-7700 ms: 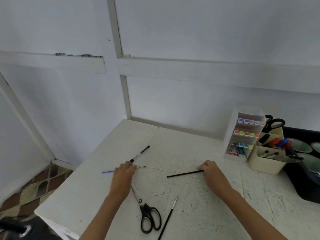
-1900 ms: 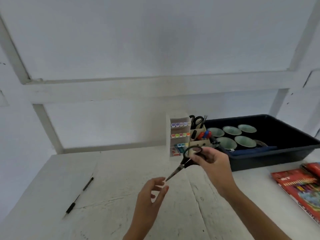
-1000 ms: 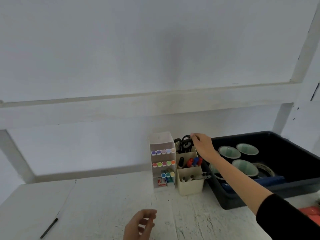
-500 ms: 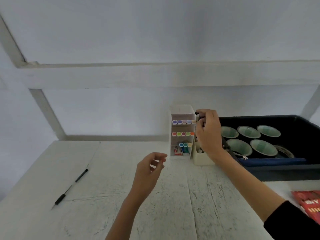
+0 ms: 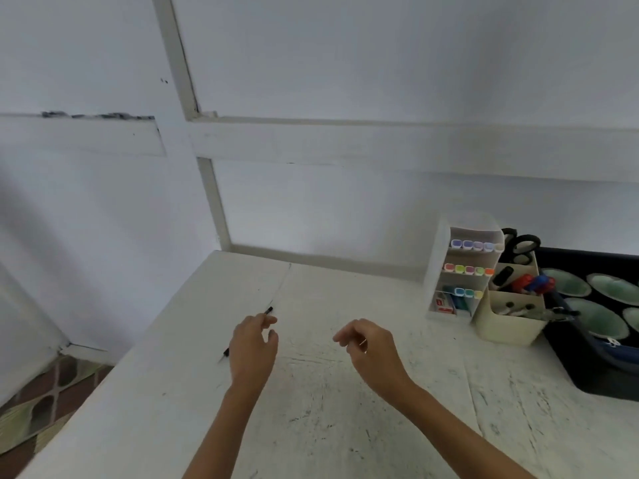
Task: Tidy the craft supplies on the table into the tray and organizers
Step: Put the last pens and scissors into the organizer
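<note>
No text, label, brand, number or sign is legible: the small red-and-white packet (image 5: pixel 440 303) in the bottom shelf of the white plastic marker rack (image 5: pixel 436 271) bears a mark, but it is too small and blurred to read.

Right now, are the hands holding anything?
Neither clearly. The left hand hovers open over the thin black brush on the table, covering its middle; no grip shows. The right hand looks empty.
</note>
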